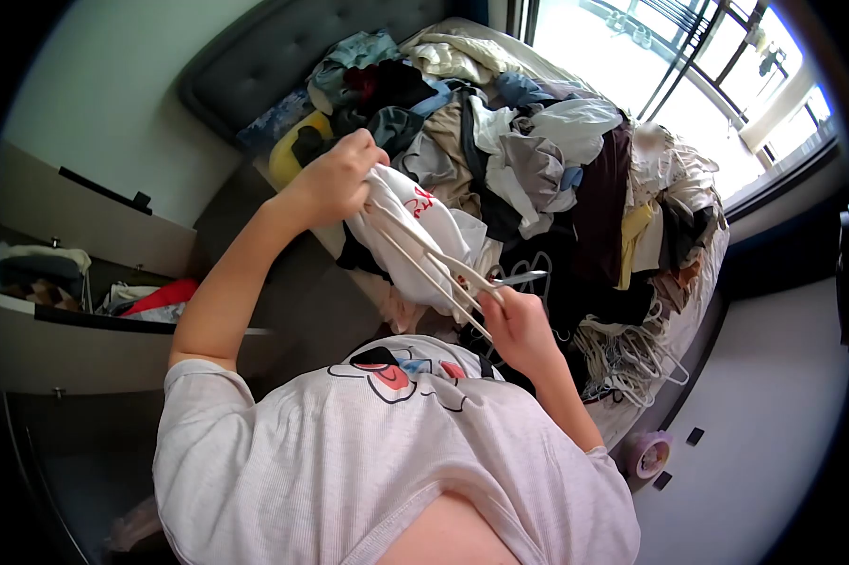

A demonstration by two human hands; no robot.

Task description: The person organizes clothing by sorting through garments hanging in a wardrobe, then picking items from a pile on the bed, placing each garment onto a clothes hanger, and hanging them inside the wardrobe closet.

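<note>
My left hand [351, 169] is closed on the upper edge of a white garment [445, 226] with red lettering, lifted beside the bed. My right hand [518, 325] grips a cream-coloured clothes hanger [457, 267] whose metal hook points to the right. One end of the hanger reaches toward my left hand, lying against the white cloth. The garment hangs in folds between both hands, just in front of my chest.
A big heap of clothes [528, 169] covers the bed. Several white hangers [627, 353] lie bunched at its near right edge. Drawers [113, 330] with folded clothes inside stand pulled out at left. A pink bin [650, 454] sits at lower right.
</note>
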